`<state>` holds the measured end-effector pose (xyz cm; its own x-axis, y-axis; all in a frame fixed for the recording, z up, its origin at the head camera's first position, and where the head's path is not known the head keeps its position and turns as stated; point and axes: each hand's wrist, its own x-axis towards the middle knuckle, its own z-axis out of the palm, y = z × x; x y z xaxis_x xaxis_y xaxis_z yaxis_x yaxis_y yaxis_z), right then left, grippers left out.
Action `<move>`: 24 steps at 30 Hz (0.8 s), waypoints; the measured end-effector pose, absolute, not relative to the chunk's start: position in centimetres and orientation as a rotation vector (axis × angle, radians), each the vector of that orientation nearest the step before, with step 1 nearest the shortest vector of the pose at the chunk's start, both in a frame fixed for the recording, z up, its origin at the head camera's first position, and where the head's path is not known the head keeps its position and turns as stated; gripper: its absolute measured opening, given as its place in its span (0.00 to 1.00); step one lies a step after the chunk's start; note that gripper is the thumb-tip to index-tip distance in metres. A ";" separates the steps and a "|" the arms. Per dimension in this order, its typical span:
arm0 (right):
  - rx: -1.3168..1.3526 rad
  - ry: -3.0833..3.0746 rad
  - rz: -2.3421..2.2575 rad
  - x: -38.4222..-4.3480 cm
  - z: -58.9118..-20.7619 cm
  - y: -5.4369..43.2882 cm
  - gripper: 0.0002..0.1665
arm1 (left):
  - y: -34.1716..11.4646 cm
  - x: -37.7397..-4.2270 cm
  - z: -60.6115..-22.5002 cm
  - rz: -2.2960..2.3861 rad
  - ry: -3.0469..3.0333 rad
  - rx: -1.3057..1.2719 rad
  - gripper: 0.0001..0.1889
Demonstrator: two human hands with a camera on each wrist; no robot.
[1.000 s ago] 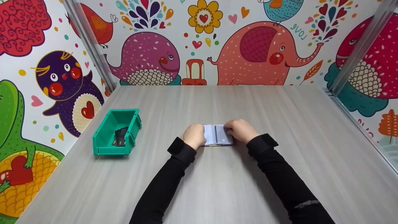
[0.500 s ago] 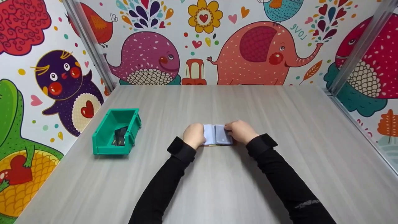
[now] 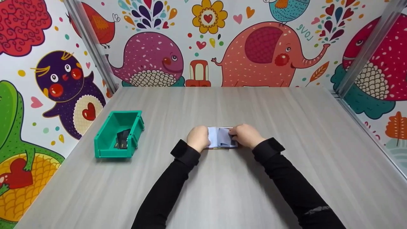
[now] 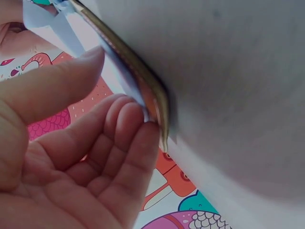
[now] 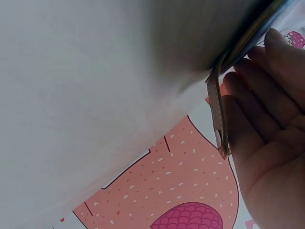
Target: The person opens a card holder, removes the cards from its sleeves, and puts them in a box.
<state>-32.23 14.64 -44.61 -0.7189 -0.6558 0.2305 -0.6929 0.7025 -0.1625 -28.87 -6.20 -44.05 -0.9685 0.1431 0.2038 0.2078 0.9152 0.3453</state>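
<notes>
A card holder (image 3: 213,137) lies spread on the table, with pale translucent sleeves inside. My left hand (image 3: 198,138) holds its left side, thumb over the sleeves and curled fingers at the outer edge, as the left wrist view shows. At the right side, my right hand (image 3: 247,135) pinches a clear sleeve (image 3: 224,136) that is partly raised and bent. In the right wrist view a brown strap (image 5: 217,114) sticks out from the cover beside my fingers. The fingertips of my right hand are partly hidden by the holder.
A green bin (image 3: 98,149) stands on the table to the left, holding several dark flat cards (image 3: 122,139). Panels with cartoon animals (image 3: 260,54) wall the table (image 3: 286,108) at the back and both sides.
The sleeve under my right hand has lifted and bent, where it lay flat before. My right hand has shifted very slightly; the left hand holds its place.
</notes>
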 end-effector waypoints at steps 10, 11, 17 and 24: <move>1.145 -2.722 0.360 -32.1 -44.5 14.6 0.10 | -6.3 -29.0 -44.0 -0.520 -2.889 -0.281 0.13; 1.149 -2.721 0.358 -32.1 -44.5 14.6 0.10 | -6.3 -29.0 -44.0 -0.523 -2.888 -0.283 0.13; 1.167 -2.717 0.362 -32.0 -44.6 14.4 0.07 | -6.3 -28.9 -44.0 -0.540 -2.886 -0.290 0.14; 1.178 -2.703 0.365 -31.9 -44.6 14.4 0.08 | -6.3 -28.9 -43.9 -0.558 -2.899 -0.277 0.19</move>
<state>-31.88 14.40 -44.65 -0.6733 -0.6955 0.2508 -0.7371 0.6578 -0.1546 -28.91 -6.27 -43.89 -0.9672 0.1484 0.2064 0.2144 0.9125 0.3484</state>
